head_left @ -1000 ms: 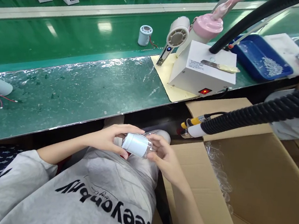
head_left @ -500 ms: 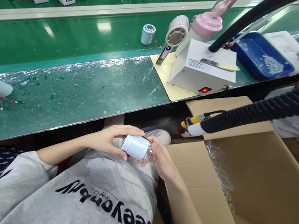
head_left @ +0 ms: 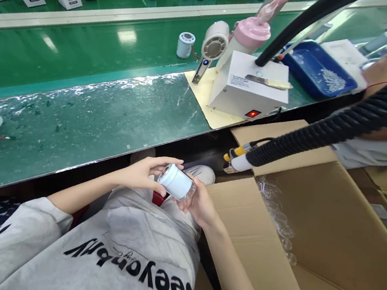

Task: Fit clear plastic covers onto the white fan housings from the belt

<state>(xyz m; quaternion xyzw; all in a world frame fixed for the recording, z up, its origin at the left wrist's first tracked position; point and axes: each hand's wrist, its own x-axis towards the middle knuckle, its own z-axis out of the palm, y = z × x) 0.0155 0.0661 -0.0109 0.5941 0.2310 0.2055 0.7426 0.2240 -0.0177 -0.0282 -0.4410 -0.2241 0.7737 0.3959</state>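
Note:
A light blue cylinder (head_left: 178, 183) is held tilted above my lap, its ringed open end up and to the left. Around its lower right end is a clear plastic cup (head_left: 191, 193). My right hand (head_left: 203, 206) is closed around that cup from the right. With fingers above and thumb below, my left hand (head_left: 142, 174) grips the ringed end of the cylinder.
On the bench are a white machine (head_left: 251, 88), a small handheld fan (head_left: 212, 46), a pink-lidded bottle (head_left: 251, 32) and a blue tray (head_left: 305, 67). A black hose (head_left: 322, 128) crosses above an open carton (head_left: 338, 228) with clear plastic pieces. A co-worker's hand (head_left: 384, 69) is at right.
The cylinder and cup have tilted, so the ringed end has risen and now faces up more. Both hands stay on them. The view has shifted slightly to the right.

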